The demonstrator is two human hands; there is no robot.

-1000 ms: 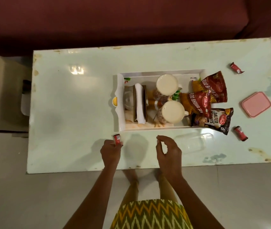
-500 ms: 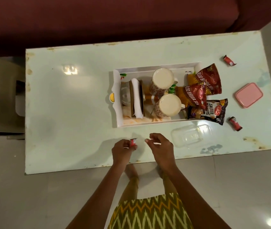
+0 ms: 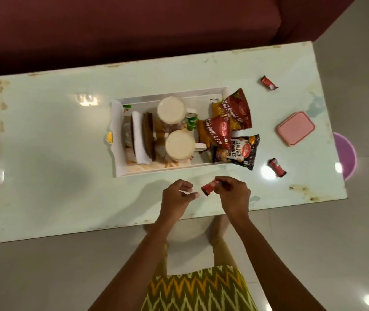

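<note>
My right hand (image 3: pixel 234 195) pinches a small red sachet (image 3: pixel 208 188) over the near edge of the pale table (image 3: pixel 55 176). My left hand (image 3: pixel 177 197) hovers just left of the sachet with loosely curled fingers and holds nothing. Behind both hands stands a white tray (image 3: pixel 118 158) with two upside-down mugs (image 3: pixel 171 112) (image 3: pixel 180 145), a napkin holder and snack packets (image 3: pixel 237 108) at its right end.
Two more red sachets (image 3: pixel 268 83) (image 3: pixel 277 167) lie on the table's right side, near a pink lid (image 3: pixel 295 128). A purple stool (image 3: pixel 347 158) pokes out past the right edge. A dark red sofa (image 3: pixel 134 25) runs behind the table.
The red sachet has passed from my left hand to my right hand. Both hands shifted right along the table's near edge, and the view tilted.
</note>
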